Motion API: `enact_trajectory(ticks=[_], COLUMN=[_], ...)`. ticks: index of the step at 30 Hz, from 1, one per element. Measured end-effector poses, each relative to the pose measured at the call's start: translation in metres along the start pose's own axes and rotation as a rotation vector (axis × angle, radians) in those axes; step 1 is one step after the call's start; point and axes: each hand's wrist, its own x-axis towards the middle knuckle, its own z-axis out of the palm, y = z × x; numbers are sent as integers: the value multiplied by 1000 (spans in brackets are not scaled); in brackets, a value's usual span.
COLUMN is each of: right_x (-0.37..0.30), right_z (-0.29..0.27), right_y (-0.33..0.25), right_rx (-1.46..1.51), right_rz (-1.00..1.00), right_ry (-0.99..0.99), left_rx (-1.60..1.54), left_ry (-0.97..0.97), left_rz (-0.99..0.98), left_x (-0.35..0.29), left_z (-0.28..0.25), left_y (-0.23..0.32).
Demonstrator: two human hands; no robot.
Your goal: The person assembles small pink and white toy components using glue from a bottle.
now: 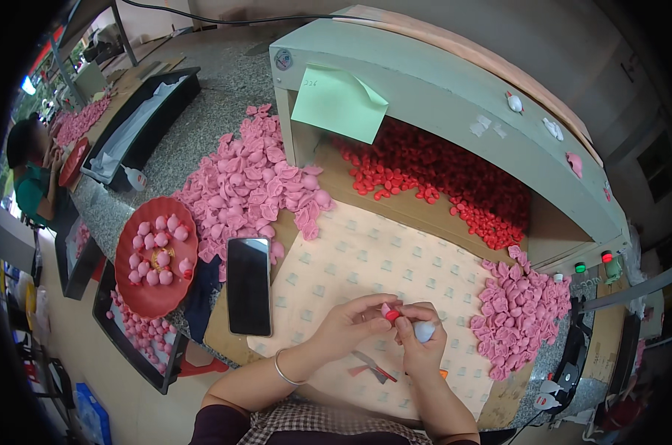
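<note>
Over the patterned sheet (325, 256), my two hands meet close to my body. My left hand (348, 323) is closed, its fingertips pinching a small pink piece (385, 308). Against that piece sits a small red part (392, 316), touched by the fingertips of my right hand (423, 354). My right hand is also wrapped round a small white squeeze bottle (424, 331), partly hidden by the fingers. Tweezers (380, 368) with a red grip appear to lie on the sheet below my hands.
Pink pieces lie heaped at left (239, 185) and right (514, 315). Red parts (395, 182) fill the box-like shelf (417, 81) ahead. A black phone (249, 285) lies beside a red scalloped dish (144, 297) of finished-looking pieces. Another person (35, 178) sits far left.
</note>
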Motion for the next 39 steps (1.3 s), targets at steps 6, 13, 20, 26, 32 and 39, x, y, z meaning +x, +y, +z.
enact_trajectory(ticks=[6, 13, 20, 26, 32, 39], right_x=[3, -10, -7, -3, -12, -16], right_z=[-15, -75, -47, -33, -33, -32], right_y=[-38, -62, -56, -46, -32, -26], right_rx=[191, -337, 61, 140, -80, -360], right_rz=[163, 45, 6, -107, -229, -316], right_ry=[7, -70, -17, 64, 202, 201], left_rx=[-353, -582, -643, -630, -631, -595], left_ry=[-109, -258, -218, -187, -194, -211], left_rz=[-94, -109, -134, -140, -168, -184], left_x=[-4, -1, 0, 0, 0, 0], left_z=[-6, -6, -6, -3, -2, -3], left_y=[-1, -5, -10, -10, -10, -10])
